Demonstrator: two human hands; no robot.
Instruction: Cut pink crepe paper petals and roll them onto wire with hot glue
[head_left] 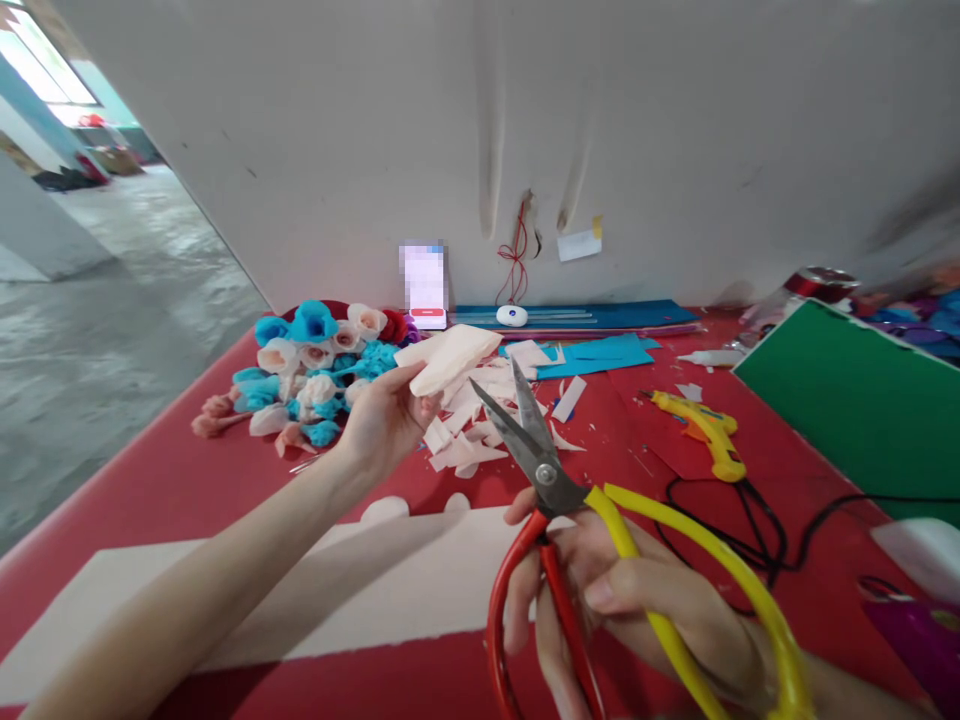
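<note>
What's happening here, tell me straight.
A person's left hand holds up a pale, paper-like piece, while the right hand holds scissors with the blades open close to it. Pale scraps lie beyond on the red table, with blue, white and pink handmade flowers piled to the left. A yellow glue gun lies to the right.

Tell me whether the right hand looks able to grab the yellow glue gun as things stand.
Probably not: the right hand holds the open scissors, though the glue gun lies uncovered on the red table.
</note>
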